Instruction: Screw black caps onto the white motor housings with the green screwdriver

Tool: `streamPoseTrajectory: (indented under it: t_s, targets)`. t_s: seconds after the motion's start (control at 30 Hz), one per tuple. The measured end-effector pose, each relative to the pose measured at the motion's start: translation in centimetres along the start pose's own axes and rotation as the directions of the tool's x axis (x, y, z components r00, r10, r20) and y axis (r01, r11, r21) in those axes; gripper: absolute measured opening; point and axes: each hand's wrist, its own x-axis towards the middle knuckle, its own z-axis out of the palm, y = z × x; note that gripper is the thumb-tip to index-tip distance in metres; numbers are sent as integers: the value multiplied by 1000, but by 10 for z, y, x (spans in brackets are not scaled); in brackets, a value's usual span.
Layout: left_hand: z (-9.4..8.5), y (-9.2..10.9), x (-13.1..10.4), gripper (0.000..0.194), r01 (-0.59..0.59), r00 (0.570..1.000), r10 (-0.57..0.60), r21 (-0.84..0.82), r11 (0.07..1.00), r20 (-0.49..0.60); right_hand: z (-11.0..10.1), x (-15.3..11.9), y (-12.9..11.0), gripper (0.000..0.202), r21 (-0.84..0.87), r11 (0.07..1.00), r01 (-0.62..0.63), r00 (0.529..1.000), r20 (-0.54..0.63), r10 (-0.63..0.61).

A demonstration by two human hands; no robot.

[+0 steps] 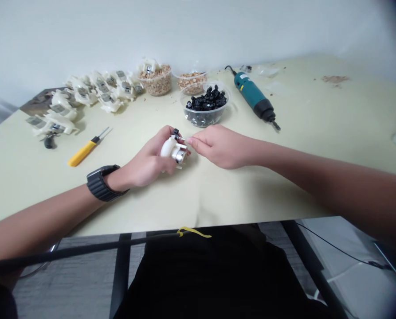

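Near the middle of the table, my left hand holds a white plastic housing with a silvery round part facing right. A small black piece sits at the top of the housing, by my left fingertips. My right hand is just to the right, its thumb and forefinger pinched at a thin, light-coloured item that points toward the black piece. What that item is cannot be made out. A dark watch band is on my left wrist.
Several white housings lie at the back left, near a yellow screwdriver. Behind my hands are a bowl of black parts and two tubs of brown pieces. A green power tool lies back right.
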Motion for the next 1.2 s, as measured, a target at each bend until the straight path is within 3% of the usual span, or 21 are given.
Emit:
streamPoseTrajectory:
  t_s: [0.1,0.17,0.27,0.37,0.47,0.57,0.67,0.8,0.9,1.0,1.1,1.2]
  targets:
    - [0,-1,-1,46,-28,999,29,40,999,-14,0,-2,1,47,244,959,-147,986,119,120]
    - [-2,-2,-1,46,-58,998,61,94,994,-34,0,-3,0,46,362,888,-285,947,252,201]
    - [-4,-6,3,47,-93,994,100,131,987,-50,3,-1,2,48,512,784,-352,926,313,212]
    - [-4,-12,9,51,-107,993,111,77,991,-40,7,5,8,53,627,729,-275,961,199,192]
    - [2,-20,13,58,-136,986,132,-38,990,-98,10,8,16,56,607,787,-111,983,-52,179]
    - [11,-22,14,59,-164,972,118,-226,960,-201,13,8,20,49,501,860,99,956,-288,58]
    - [18,-18,12,50,-145,971,50,-413,899,-233,18,9,21,37,408,873,266,914,-394,-95]
    - [14,-17,13,36,-93,984,8,-477,874,-176,20,10,25,17,277,920,277,853,-512,-103]
    - [4,-22,17,36,-126,982,66,-359,925,-176,11,9,31,13,211,951,227,857,-506,-92]
    - [-6,-27,18,29,-193,966,174,-87,977,-191,1,7,37,10,204,961,188,885,-460,-75]
    - [-11,-28,17,23,-216,960,236,138,967,-153,-4,6,37,13,212,963,166,902,-428,-61]
    - [-11,-25,14,25,-203,967,233,238,950,-105,-3,6,36,15,206,964,168,900,-431,-65]
